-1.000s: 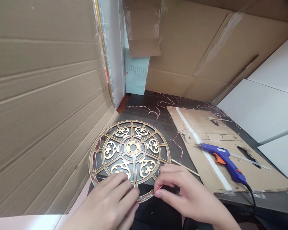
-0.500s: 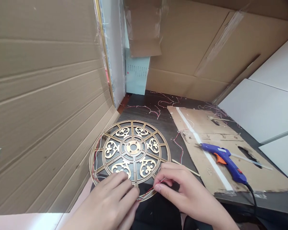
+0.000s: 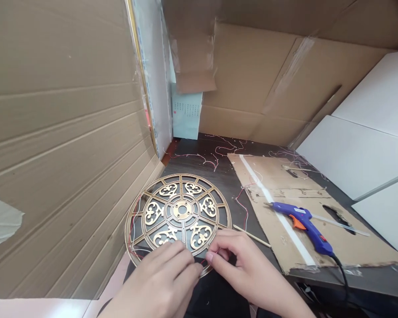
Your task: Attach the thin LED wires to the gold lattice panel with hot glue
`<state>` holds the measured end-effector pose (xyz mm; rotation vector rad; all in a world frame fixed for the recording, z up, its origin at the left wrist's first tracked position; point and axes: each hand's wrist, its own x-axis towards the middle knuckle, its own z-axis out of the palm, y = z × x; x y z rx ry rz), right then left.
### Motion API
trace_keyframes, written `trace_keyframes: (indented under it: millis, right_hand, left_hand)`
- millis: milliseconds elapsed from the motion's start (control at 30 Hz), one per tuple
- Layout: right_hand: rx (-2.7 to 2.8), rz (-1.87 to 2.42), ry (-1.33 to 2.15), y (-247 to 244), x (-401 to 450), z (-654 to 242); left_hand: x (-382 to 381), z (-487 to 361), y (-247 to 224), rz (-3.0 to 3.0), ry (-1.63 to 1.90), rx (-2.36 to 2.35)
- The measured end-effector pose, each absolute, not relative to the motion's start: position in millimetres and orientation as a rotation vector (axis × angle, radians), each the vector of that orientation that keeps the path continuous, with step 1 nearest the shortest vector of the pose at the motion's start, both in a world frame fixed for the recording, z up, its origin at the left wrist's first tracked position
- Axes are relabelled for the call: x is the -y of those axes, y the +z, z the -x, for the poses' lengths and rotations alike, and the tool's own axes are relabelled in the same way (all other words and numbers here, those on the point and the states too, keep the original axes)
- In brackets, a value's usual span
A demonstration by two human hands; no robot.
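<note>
A round gold openwork metal disc [image 3: 175,211] with scroll ornaments lies tilted at the dark table's front edge. Thin red and white wires [image 3: 132,229] run along its outer ring on the left. My left hand [image 3: 169,274] curls over the front of the ring, its fingers closed; the fingertips and anything in them are hidden. Close beside it, my right hand [image 3: 235,258] pinches the red wire between thumb and forefinger at the front right of the ring. Just beyond the right hand lies a thin wooden stick [image 3: 252,235].
A blue glue gun [image 3: 301,223] with an orange trigger rests on a cardboard sheet [image 3: 275,256] at right. Loose wires [image 3: 199,155] lie at the back of the table [image 3: 192,165]. Cardboard walls [image 3: 69,154] stand left and behind; white panels [image 3: 358,145] are at right.
My left hand has moved right along the ring, closer to the right hand's pinch. The right hand still pinches the wire. The whole view has shifted slightly.
</note>
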<state>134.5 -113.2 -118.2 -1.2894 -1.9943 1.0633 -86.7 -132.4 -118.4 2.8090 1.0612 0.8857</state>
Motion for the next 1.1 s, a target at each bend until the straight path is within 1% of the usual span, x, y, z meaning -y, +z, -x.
trace_keyframes:
  millis: [100, 267, 400, 567, 700, 767, 900, 967, 1100]
  right_hand:
    - [1.982, 1.260, 1.061, -119, 113, -134]
    - [1.998, 1.228, 1.105, -116, 112, -134]
    - [1.999, 1.237, 1.104, -115, 112, -136]
    - [2.042, 1.199, 1.100, -114, 110, -140]
    - [2.044, 1.175, 1.073, -114, 109, -144]
    - [2.024, 1.196, 0.932, -113, 112, -147]
    - [2.017, 1.135, 0.472, -111, 125, -151]
    - [2.075, 1.043, 0.362, -112, 131, -151]
    - [2.220, 0.929, 0.247, -122, 136, -143]
  left_hand:
    - [130, 79, -125, -2.906, 0.938, -1.002]
    - [126, 69, -136, -2.972, 1.037, -1.062]
    - [126, 66, -142, -3.005, 1.024, -1.040]
    - [127, 69, -142, -2.789, 1.049, -1.059]
    - [125, 72, -135, -2.582, 0.974, -1.087]
    - [124, 73, -132, -2.488, 0.884, -1.075]
    - [118, 75, -131, -2.305, 0.762, -1.113]
    - [114, 78, -133, -2.251, 0.777, -1.118]
    - [108, 88, -135, -2.246, 0.897, -1.077]
